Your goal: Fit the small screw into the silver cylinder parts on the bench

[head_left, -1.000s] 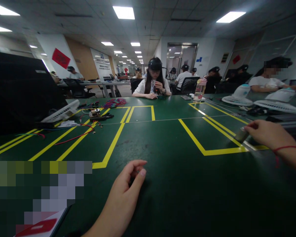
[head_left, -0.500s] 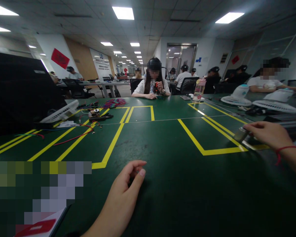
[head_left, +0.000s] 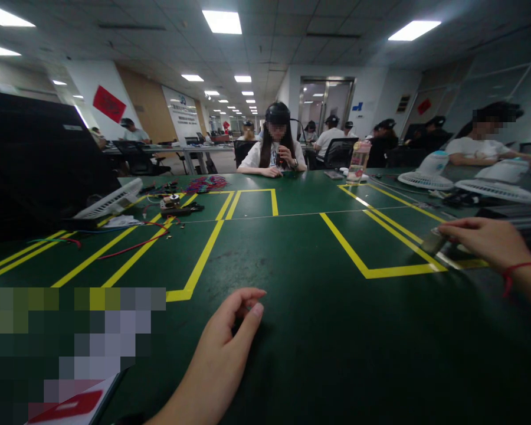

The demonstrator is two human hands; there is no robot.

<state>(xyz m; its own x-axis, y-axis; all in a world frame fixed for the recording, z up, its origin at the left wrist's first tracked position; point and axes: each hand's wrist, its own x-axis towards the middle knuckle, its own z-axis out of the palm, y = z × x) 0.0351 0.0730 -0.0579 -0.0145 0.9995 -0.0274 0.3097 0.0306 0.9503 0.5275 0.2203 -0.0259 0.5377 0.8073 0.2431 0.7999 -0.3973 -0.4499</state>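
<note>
My left hand (head_left: 234, 324) rests at the near middle of the green table (head_left: 318, 330). Its fingers curve loosely, with a gap between thumb and forefinger and nothing visible in them. Over on the right, my right hand (head_left: 487, 239) pinches a small grey metallic block (head_left: 433, 241) by its upper end. That block tilts low over the table, beside the yellow tape (head_left: 402, 273) of the right-hand outline; whether it touches the surface I cannot tell. A red string circles the right wrist.
A black monitor (head_left: 22, 171), a keyboard-like white panel (head_left: 110, 198), a small motor-like part (head_left: 171, 202) and tangled wires (head_left: 207, 184) lie left. Far right stand a bottle (head_left: 358, 162) and white fans (head_left: 427, 171). A person (head_left: 272, 147) sits opposite.
My right hand, still pinching the grey block, has shifted very slightly to the right in view. The person opposite has turned the thing held near the chin. My left hand is almost unchanged.
</note>
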